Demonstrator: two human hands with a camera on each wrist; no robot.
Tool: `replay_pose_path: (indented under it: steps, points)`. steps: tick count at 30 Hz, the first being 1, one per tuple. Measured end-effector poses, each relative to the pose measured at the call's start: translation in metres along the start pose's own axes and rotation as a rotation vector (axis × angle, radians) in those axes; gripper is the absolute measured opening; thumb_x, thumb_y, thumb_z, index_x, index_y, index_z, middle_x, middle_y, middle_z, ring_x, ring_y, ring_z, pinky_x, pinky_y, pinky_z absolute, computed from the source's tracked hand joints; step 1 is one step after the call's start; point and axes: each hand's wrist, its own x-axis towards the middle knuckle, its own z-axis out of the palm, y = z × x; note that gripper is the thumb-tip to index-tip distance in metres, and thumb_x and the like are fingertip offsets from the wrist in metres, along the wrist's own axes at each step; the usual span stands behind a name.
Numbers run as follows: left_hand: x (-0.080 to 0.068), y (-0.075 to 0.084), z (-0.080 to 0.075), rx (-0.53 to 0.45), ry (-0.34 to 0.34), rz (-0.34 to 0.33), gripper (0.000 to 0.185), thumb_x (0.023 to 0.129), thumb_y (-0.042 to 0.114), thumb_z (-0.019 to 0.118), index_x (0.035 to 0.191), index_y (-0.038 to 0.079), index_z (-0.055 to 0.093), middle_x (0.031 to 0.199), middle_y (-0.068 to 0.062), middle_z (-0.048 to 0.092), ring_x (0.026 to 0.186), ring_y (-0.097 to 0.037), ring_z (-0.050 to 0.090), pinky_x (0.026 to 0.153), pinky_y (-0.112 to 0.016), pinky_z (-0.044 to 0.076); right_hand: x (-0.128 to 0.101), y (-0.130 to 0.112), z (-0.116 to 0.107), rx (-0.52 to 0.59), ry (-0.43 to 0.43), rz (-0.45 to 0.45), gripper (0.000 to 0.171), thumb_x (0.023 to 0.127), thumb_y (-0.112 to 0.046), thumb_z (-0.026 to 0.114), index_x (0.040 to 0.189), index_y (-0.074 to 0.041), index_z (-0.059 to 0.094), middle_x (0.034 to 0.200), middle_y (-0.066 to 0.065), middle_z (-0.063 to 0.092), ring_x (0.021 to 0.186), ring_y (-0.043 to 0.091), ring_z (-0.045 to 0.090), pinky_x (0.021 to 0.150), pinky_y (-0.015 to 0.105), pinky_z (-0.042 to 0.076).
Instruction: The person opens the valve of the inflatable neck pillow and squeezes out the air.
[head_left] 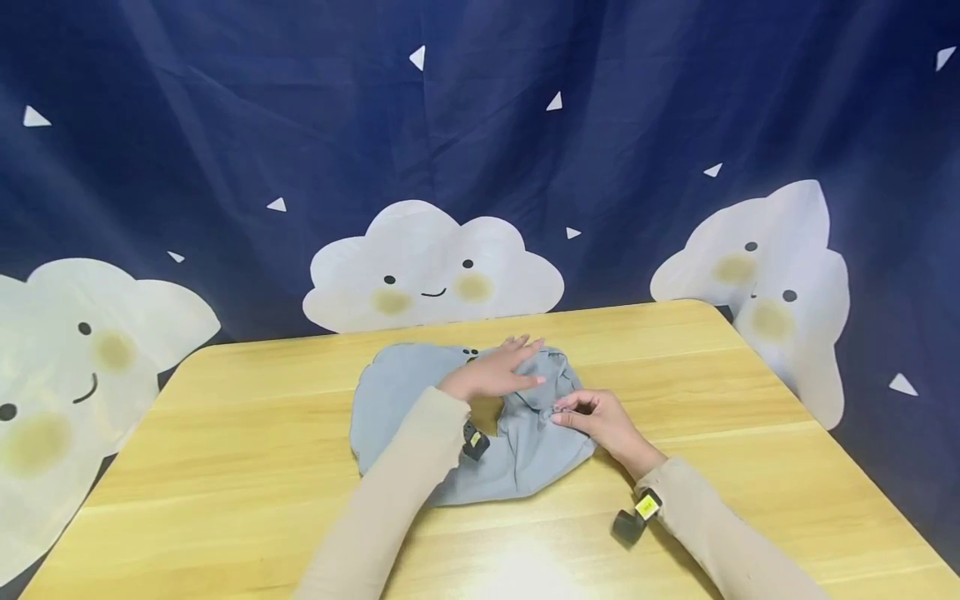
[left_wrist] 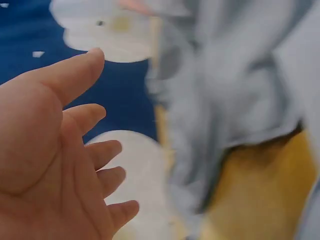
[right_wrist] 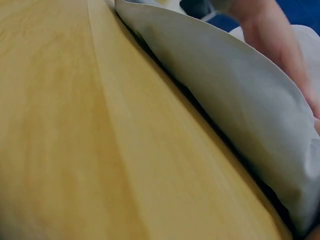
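Note:
A grey-blue neck pillow (head_left: 408, 387) lies on the wooden table, curved round a gap where bare wood shows. Its left side is smooth and full, while the cloth on its right side is loose and wrinkled. My left hand (head_left: 498, 369) is spread over the gap and the wrinkled part, its fingers apart; the left wrist view shows the palm (left_wrist: 47, 155) holding nothing, beside the blurred grey cloth (left_wrist: 225, 75). At the right side, my right hand (head_left: 600, 423) pinches a small fold of the cloth between thumb and fingers. The right wrist view shows mainly the pillow's near side (right_wrist: 225, 85).
The wooden table (head_left: 247, 442) reaches out on both sides of the pillow. Behind it hangs a dark blue curtain (head_left: 480, 133) with smiling white clouds. Small black cameras (head_left: 633, 521) are strapped on both wrists over beige sleeves (head_left: 397, 492).

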Motion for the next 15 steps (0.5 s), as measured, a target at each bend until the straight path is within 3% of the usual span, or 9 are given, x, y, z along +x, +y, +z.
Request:
replay_pose_path:
  steps: [3,7,11,15]
  points:
    - [-0.021,0.005,-0.010,0.053,0.031,0.021,0.068,0.097,0.045,0.046,0.152,0.025,0.012,0.158,-0.006,0.003,0.144,-0.025,-0.003,0.115,-0.049,0.009,0.000,0.000,0.000,0.004,0.011,0.011,0.018,0.077,-0.006,0.076,0.089,0.005,0.070,0.087,-0.001,0.071,0.081,0.008,0.062,0.072,0.021,0.049]
    - [-0.053,0.012,-0.009,0.191,0.029,0.053,0.070,0.097,0.047,0.044,0.153,0.025,0.008,0.158,-0.004,-0.001,0.144,-0.025,-0.003,0.115,-0.047,0.008,0.000,-0.002,0.001,0.016,0.001,0.007,0.020,0.078,-0.007,0.076,0.091,0.006,0.069,0.086,-0.003,0.071,0.080,0.009,0.061,0.072,0.022,0.049]
    - [-0.084,0.023,0.008,0.270,-0.051,0.124,0.072,0.096,0.051,0.040,0.152,0.023,0.004,0.156,-0.002,-0.010,0.144,-0.026,-0.005,0.114,-0.048,0.007,0.000,-0.002,0.002,0.025,-0.003,0.006,0.018,0.078,-0.007,0.076,0.089,0.005,0.070,0.089,0.004,0.071,0.081,0.009,0.062,0.072,0.022,0.050]
    - [-0.101,0.033,0.036,0.322,-0.100,0.205,0.071,0.097,0.053,0.031,0.152,0.017,0.005,0.157,-0.006,-0.008,0.144,-0.031,0.000,0.113,-0.050,0.011,0.000,-0.001,0.001,0.009,0.002,0.003,0.016,0.078,-0.007,0.075,0.089,0.004,0.070,0.093,0.012,0.071,0.083,0.008,0.062,0.075,0.022,0.050]
